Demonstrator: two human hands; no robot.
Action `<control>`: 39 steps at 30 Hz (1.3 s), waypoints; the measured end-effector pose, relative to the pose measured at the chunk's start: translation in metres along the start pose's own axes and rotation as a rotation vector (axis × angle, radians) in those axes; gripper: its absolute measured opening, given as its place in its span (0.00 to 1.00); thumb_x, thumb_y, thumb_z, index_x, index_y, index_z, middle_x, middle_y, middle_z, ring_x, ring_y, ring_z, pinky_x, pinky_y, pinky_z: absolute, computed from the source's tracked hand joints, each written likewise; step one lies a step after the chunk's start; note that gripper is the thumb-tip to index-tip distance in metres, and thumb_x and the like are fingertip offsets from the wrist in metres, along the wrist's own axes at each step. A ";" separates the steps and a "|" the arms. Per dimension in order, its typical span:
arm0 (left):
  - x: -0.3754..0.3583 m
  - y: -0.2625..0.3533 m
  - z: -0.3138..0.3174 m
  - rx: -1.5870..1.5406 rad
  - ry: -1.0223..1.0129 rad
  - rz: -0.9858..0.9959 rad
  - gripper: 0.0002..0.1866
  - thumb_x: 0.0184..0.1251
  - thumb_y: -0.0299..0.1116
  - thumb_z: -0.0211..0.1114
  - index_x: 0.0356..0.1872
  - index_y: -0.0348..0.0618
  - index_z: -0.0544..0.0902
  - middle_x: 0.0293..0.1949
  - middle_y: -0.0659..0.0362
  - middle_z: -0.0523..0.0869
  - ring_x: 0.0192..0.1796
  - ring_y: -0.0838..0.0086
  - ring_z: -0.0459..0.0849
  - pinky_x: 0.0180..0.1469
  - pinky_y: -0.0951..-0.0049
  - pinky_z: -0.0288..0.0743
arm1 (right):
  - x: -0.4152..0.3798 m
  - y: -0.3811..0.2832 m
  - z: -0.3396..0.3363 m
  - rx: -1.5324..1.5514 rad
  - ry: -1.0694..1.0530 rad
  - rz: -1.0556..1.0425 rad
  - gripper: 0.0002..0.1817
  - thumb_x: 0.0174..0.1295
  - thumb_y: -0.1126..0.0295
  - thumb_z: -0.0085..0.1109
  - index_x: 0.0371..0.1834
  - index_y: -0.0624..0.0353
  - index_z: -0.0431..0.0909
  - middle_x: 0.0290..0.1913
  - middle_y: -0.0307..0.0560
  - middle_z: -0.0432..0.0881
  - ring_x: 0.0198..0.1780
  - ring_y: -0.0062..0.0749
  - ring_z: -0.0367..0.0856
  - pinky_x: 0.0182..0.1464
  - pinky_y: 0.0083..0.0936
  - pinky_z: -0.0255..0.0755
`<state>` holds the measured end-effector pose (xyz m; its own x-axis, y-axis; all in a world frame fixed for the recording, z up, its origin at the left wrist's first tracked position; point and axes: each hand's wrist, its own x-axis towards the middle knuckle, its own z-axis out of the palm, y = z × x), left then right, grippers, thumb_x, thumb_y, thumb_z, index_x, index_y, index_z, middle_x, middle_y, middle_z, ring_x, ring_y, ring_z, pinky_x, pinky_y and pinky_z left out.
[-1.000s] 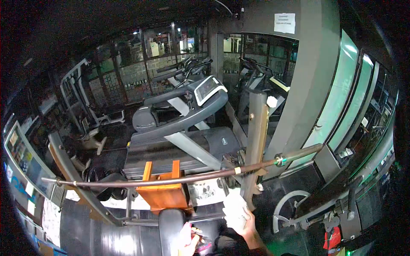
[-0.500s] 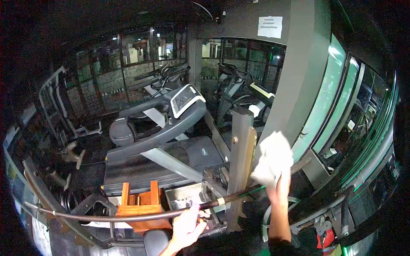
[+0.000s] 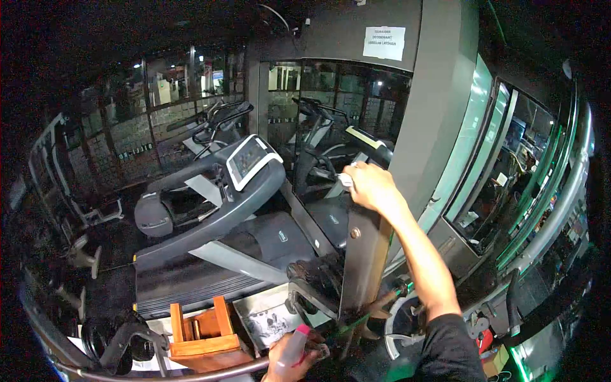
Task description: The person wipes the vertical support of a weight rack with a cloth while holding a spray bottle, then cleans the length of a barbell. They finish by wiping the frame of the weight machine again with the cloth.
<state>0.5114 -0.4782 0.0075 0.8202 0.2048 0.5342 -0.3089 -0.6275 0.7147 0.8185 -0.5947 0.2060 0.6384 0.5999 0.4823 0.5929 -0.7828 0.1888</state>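
My right hand [image 3: 371, 186] is closed on a white cloth [image 3: 345, 178], of which only a small part shows at the fingertips. It is at the top of the dark upright post [image 3: 364, 254] of a rack; the hand hides the post's top end. Low in the view, my left hand [image 3: 280, 364] is wrapped round a small translucent bottle [image 3: 295, 347] with a pink end. Near that hand runs a long metal bar [image 3: 210, 375], partly cut off by the lower edge of the view.
A treadmill [image 3: 210, 254] with a console [image 3: 251, 162] stands beyond the post. A wooden box-like stand [image 3: 203, 347] is left of my left hand. At right are a grey pillar [image 3: 439, 108], glass panels [image 3: 474, 127] and a red item [image 3: 485, 340].
My right hand has moved up and left with the cloth, from beside the post to its top. My left hand with the bottle is lower, and the view has shifted.
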 end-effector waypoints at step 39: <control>0.014 -0.023 -0.010 -0.469 -0.107 -0.311 0.15 0.55 0.30 0.68 0.42 0.38 0.78 0.32 0.58 0.84 0.34 0.75 0.81 0.39 0.73 0.75 | -0.154 -0.037 0.006 -0.826 0.047 -0.116 0.24 0.50 0.65 0.53 0.52 0.64 0.75 0.53 0.52 0.70 0.50 0.41 0.70 0.40 0.27 0.69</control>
<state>0.5250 -0.4530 0.0027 0.9432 0.2342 0.2357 -0.2060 -0.1446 0.9678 0.7014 -0.6576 0.1194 0.5635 0.6911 0.4526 0.0914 -0.5966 0.7973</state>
